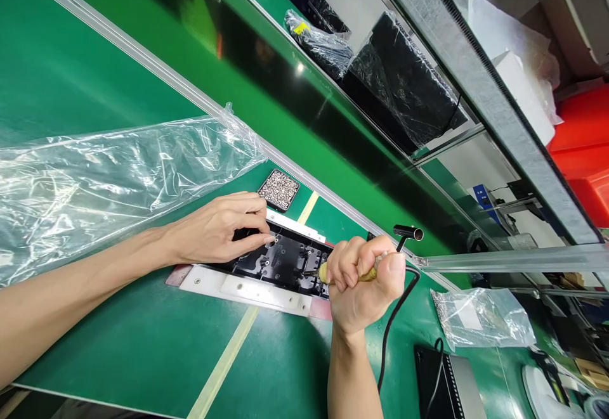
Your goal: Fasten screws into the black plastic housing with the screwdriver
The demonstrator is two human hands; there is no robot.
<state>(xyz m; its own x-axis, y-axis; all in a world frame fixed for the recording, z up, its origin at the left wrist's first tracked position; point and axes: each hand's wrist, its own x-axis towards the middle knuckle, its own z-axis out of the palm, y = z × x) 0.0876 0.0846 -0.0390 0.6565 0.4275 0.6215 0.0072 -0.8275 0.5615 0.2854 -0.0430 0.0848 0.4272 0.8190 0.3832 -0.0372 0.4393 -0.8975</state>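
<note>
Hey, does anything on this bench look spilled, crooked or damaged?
Nothing spilled or damaged shows: the small metal parts sit in their tray. Only the clear plastic looks untidy, crumpled across the bench left of the tray.

Bright, cool light fills the scene, apparently from overhead. White glare streaks the plastic bag [143,172], and a small hot spot shines on the glossy green panel [304,80], which also carries dark reflections. A soft shadow darkens the tabletop [118,343] beside the right forearm [352,374]. The middle looks sharp; the edges stretch, and the upper-right corner is dimmer.
</note>
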